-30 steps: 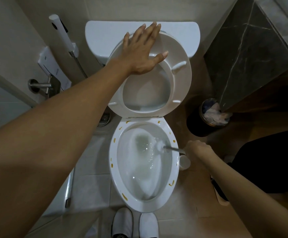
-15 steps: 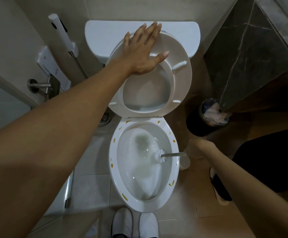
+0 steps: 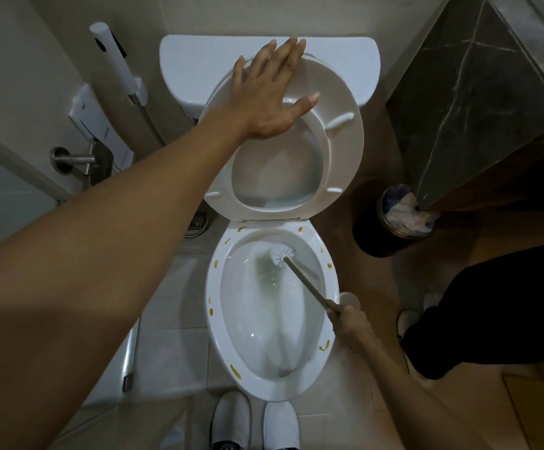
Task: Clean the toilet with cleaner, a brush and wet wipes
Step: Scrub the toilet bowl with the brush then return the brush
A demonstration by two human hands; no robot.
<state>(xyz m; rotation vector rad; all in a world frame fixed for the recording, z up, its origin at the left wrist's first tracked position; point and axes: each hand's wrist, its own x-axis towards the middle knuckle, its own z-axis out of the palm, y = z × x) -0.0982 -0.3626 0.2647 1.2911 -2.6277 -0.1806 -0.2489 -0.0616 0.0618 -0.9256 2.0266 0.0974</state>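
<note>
Brush [image 3: 283, 254] head inside the toilet bowl [image 3: 214, 306]; right hand [image 3: 350, 321] grips its handle, left hand [image 3: 272, 95] flat on raised seat [image 3: 342, 151].

My slippers [image 3: 254, 423] stand on the floor [image 3: 170, 352] before the toilet bowl [image 3: 272, 315]; the raised seat [image 3: 335, 151] leans back on the tank [image 3: 199, 63] behind it. The brush [image 3: 283, 254] sits in the bowl (toward its back). A bin [image 3: 391, 228] stands right of the bowl.
</note>
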